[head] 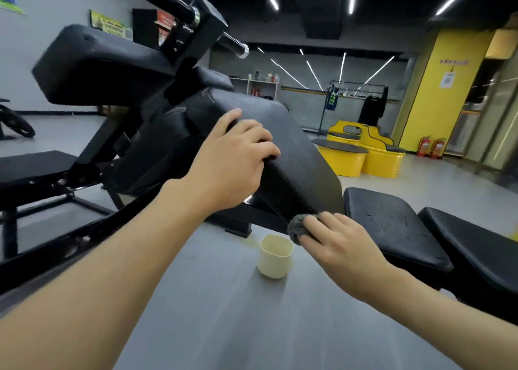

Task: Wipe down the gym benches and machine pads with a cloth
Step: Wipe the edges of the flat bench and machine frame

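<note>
Grey crumpled cloth is right down at the bottom corner of the tilted black padded machine cushion, bunched under the right hand. That hand has its fingers laid over the wad and seems to pinch it between thumb and forefinger, though the cloth hides the fingertips, so call that likely rather than certain. Up at 11 o'clock from the cloth, the left hand grips the cushion's near edge, thumb on the upper face and fingers curled over the rim, steadying it. The cushion's long axis runs from 11 o'clock down to 5 o'clock, and the cloth sits at the 5 o'clock end, so the whole face lies up and away from the right hand. By my reading, the next stroke has to travel up that line towards the left hand. The right forearm comes in low from 4 o'clock, wrist flat. The left reaches in from 8 o'clock, wrist raised. A small cream plastic cup stands on the grey floor just below the cloth, near enough to get knocked. A flat black bench pad waits at 3 o'clock.
</note>
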